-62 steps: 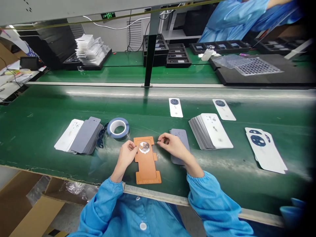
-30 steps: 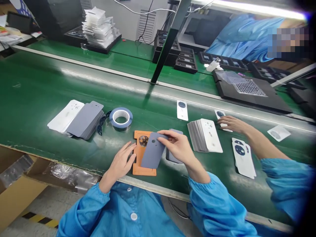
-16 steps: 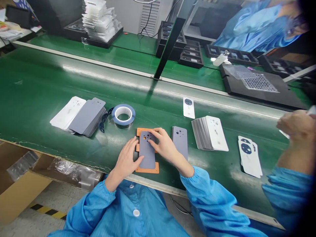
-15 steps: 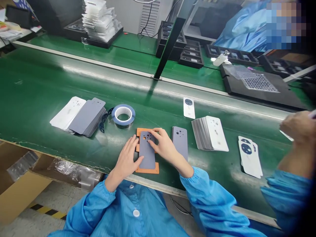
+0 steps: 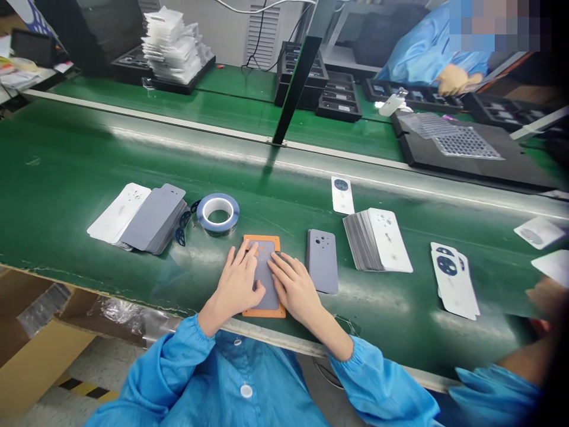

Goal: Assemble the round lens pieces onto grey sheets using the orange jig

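Note:
A grey phone back panel (image 5: 265, 273) with camera holes lies in an orange frame-like fixture (image 5: 269, 313) at the table's front edge. My left hand (image 5: 236, 281) rests on the panel's left side, fingers stretched over its upper part and thumb on its face. Along the right edge lies my right hand (image 5: 294, 287), fingers extended and touching the panel. Both hands are open and partly cover panel and fixture. Just right of my right hand is a stack of grey panels (image 5: 323, 267). A roll of blue-edged tape (image 5: 204, 216) lies beyond my left hand.
Left are fanned white and grey panels (image 5: 153, 216) beside dark camera-shaped pieces (image 5: 180, 236). To the right stand fanned panels with a white one on top (image 5: 395, 243) and white panels with dark camera patches (image 5: 456, 290). A co-worker's hand (image 5: 549, 299) is at far right.
My left hand has moved from the fixture's left side onto the panel. My right hand has shifted from the camera holes to the panel's right edge. The co-worker's hand at right has moved lower.

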A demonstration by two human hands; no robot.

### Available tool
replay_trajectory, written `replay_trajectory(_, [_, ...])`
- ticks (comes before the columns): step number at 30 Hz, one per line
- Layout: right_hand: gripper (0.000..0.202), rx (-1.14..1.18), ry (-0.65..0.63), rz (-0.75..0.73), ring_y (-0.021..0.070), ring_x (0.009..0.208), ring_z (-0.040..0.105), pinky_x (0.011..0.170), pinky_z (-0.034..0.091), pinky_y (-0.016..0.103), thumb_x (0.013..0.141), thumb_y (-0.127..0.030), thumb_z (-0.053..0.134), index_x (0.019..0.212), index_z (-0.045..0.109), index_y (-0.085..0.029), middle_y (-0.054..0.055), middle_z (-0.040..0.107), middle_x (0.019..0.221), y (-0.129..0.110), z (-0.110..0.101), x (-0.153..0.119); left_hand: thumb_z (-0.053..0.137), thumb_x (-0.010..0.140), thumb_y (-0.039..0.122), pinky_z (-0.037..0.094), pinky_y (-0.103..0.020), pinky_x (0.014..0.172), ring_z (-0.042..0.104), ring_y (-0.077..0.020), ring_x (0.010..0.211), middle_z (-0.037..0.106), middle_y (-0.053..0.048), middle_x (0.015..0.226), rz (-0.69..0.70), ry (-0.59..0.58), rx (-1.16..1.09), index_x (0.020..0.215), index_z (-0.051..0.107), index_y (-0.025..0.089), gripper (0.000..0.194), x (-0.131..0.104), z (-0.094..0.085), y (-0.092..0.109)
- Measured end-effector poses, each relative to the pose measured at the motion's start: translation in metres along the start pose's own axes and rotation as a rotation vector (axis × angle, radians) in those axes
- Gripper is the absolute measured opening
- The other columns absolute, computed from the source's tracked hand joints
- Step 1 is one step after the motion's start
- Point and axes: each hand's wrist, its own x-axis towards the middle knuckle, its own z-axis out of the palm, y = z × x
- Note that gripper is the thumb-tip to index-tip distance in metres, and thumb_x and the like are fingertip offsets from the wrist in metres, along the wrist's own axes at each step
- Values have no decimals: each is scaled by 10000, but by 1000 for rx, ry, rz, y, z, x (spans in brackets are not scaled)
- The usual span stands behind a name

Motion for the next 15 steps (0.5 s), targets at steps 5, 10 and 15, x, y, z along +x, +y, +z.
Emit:
replay_trajectory(5, [339, 114, 49, 100, 342, 1306, 597, 1081, 517, 597, 1002, -273, 529, 1302, 681, -230, 153, 662, 1376, -7, 1, -6, 575, 793, 151, 185, -633, 1260, 255, -328, 1570, 696, -160, 1250, -55, 25, -122, 1478, 404, 159, 706, -1, 1, -4])
replay_trajectory(10, [329, 323, 125, 135, 313, 1326, 591, 1098, 515, 583, 1002, -290, 552, 1316, 652, -286, 123, 631, 1426, -32, -20, -4, 561, 938, 313, 396, -500, 1171, 495, -303, 1420, 600, -168, 1414, -144, 261, -405, 1283, 537, 202, 363, -10, -5, -7])
replay_trajectory(15, [391, 592, -37, 4, 256, 1315, 615, 1129, 514, 496, 1013, -275, 560, 1396, 585, -348, 48, 676, 1383, -55, -45, -2, 503, 972, 581, 562, -316, 728, 714, -200, 854, 730, -131, 1162, -426, 324, -835, 1330, 447, 207, 521, -17, -17, -18])
